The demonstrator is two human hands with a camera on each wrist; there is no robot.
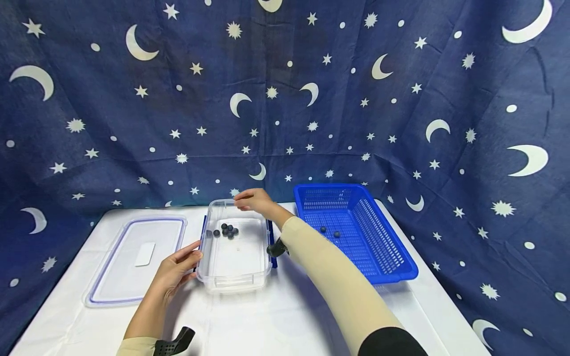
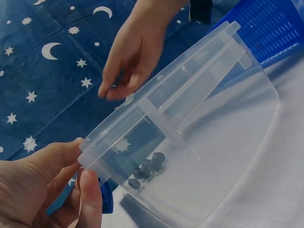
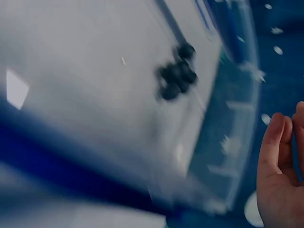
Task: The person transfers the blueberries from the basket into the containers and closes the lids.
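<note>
A clear plastic container with blue side clasps stands on the table, and several blueberries lie grouped in its far half. My left hand grips the container's left side, thumb and fingers at the rim and a blue clasp, as the left wrist view shows. Over the far right part of the container hovers my right hand, fingers loosely bent. No berry shows between its fingers in the right wrist view. Two more blueberries sit in the blue basket to the right.
The container's clear lid, with a blue-edged seal and a white label, lies flat on the left of the white-covered table. A dark blue curtain with moons and stars hangs behind the table.
</note>
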